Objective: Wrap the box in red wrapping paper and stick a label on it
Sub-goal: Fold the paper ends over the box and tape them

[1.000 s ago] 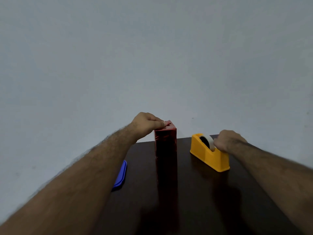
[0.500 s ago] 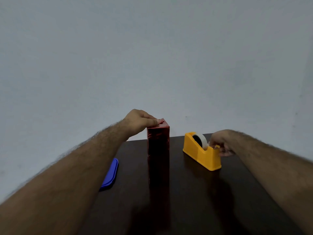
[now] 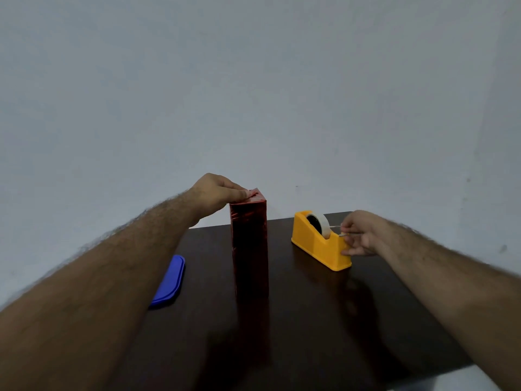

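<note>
Head view: the left hand (image 3: 218, 191) is pressing curled fingers on the folded top of the tall red-wrapped box (image 3: 249, 246), standing mid-surface (image 3: 324, 328). At 3 o'clock, the right hand (image 3: 359, 234) is pinching tape at the yellow plastic dispenser (image 3: 320, 245).

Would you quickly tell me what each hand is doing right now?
Left hand: presses the paper fold on top of the red box.
Right hand: pinches tape pulled from the yellow dispenser.
</note>
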Demonstrator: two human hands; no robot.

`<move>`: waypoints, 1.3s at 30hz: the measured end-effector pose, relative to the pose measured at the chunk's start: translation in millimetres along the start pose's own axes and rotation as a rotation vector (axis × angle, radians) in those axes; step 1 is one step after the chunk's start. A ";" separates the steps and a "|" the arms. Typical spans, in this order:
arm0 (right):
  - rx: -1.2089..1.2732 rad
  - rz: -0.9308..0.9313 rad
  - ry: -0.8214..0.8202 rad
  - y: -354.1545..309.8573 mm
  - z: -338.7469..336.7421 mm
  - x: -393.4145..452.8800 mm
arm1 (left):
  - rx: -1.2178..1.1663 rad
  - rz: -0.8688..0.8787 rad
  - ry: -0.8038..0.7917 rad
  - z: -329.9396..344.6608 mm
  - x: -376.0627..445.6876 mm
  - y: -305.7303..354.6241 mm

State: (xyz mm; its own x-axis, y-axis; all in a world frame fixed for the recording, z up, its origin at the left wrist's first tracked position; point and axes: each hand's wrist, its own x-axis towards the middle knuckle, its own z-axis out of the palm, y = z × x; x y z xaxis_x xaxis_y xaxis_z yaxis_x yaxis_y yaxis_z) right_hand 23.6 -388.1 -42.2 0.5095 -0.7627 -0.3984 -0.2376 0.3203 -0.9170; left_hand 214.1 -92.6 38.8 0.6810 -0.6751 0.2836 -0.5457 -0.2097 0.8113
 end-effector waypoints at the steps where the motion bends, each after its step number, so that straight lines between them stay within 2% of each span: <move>1: 0.008 -0.018 -0.007 2.8 -0.6 -1.1 | 0.004 0.001 -0.001 0.3 -0.2 0.3; 7: 0.114 -0.090 0.005 5.9 -4.2 -14.7 | 0.024 -0.024 -0.004 -0.1 -3.4 4.4; 12: 0.083 -0.109 0.056 20.1 -6.7 -14.4 | 0.020 -0.021 0.003 1.8 -5.3 5.6; 16: 0.023 -0.183 0.201 27.3 -6.7 -15.9 | 0.032 -0.026 0.009 2.3 -7.0 6.9; 25: -0.028 -0.213 0.256 40.2 -7.7 -1.7 | 0.047 -0.027 0.010 3.8 -9.1 9.6; 28: -0.107 -0.223 0.315 44.9 -7.9 -4.5 | 0.059 -0.027 0.013 3.1 -8.2 9.8; 31: -0.438 -0.136 0.391 66.9 -10.5 -17.7 | 0.056 -0.027 0.013 1.6 -6.7 6.6; 32: -0.454 -0.137 0.411 76.0 -10.9 -20.8 | 0.048 -0.025 0.014 2.0 -6.3 5.1; 34: -0.276 -0.251 0.390 81.3 -10.6 -19.1 | 0.038 -0.020 0.017 3.1 -3.7 5.1; 37: 0.130 -0.464 0.208 62.3 -7.3 -30.5 | 0.040 -0.019 0.017 5.1 -4.4 8.2; 39: 0.178 -0.536 0.085 43.9 -2.6 -41.2 | 0.051 -0.019 0.010 5.9 -6.2 10.9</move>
State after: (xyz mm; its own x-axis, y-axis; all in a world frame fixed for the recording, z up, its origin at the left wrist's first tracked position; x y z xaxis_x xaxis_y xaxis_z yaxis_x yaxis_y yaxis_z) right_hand -9.9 -344.0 -66.0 0.4507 -0.8846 0.1195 0.1825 -0.0398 -0.9824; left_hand 201.1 -94.9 42.9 0.6966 -0.6632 0.2736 -0.5563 -0.2585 0.7898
